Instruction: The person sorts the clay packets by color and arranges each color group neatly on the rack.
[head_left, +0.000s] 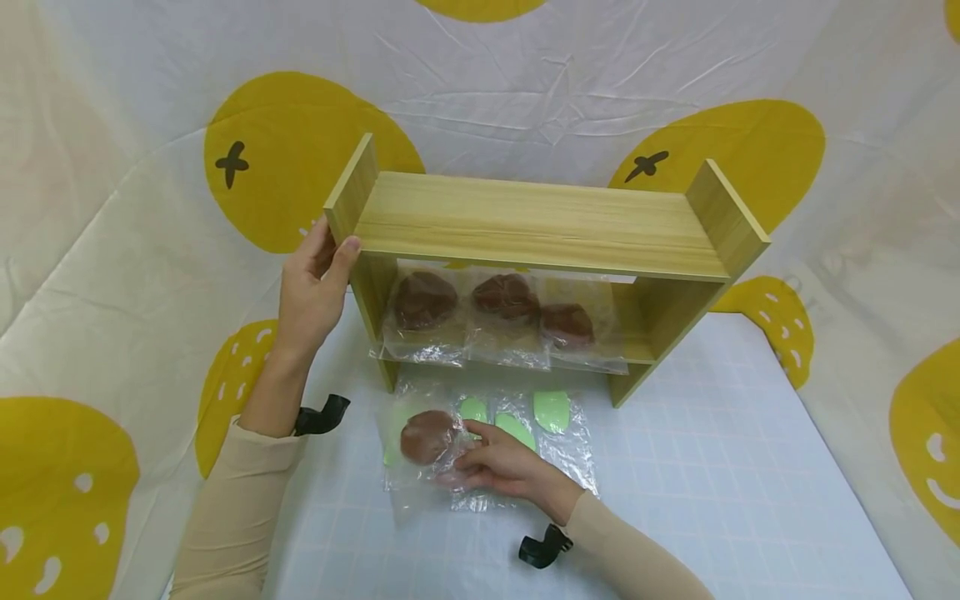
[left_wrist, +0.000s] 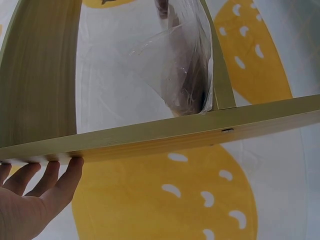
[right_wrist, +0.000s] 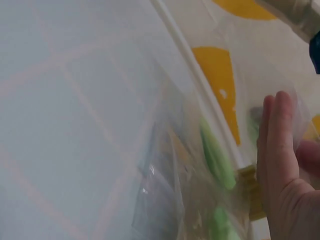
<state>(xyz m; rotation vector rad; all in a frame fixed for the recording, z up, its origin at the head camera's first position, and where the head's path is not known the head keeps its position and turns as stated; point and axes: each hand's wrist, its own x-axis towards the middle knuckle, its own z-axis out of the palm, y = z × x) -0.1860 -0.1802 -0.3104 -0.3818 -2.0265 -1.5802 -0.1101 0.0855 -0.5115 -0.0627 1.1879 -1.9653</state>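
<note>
My left hand (head_left: 313, 292) grips the upper left side panel of a small wooden shelf (head_left: 540, 221), the thumb at its front edge; in the left wrist view the fingers of that hand (left_wrist: 45, 195) touch the panel. My right hand (head_left: 506, 462) pinches a clear plastic bag with a brown roundish item (head_left: 427, 437) inside, held in front of the shelf. Three similar bagged brown items, one at the left (head_left: 425, 300), one in the middle (head_left: 506, 296) and one at the right (head_left: 567, 325), stand on the lower board. What the brown items are, I cannot tell.
Below and behind the right hand lie clear bags holding light green pieces (head_left: 552, 411). The shelf stands on a pale checked tablecloth (head_left: 712, 475). A white cloth with yellow printed figures (head_left: 315, 158) hangs behind. Black wrist mounts (head_left: 322, 414) stick out from both wrists.
</note>
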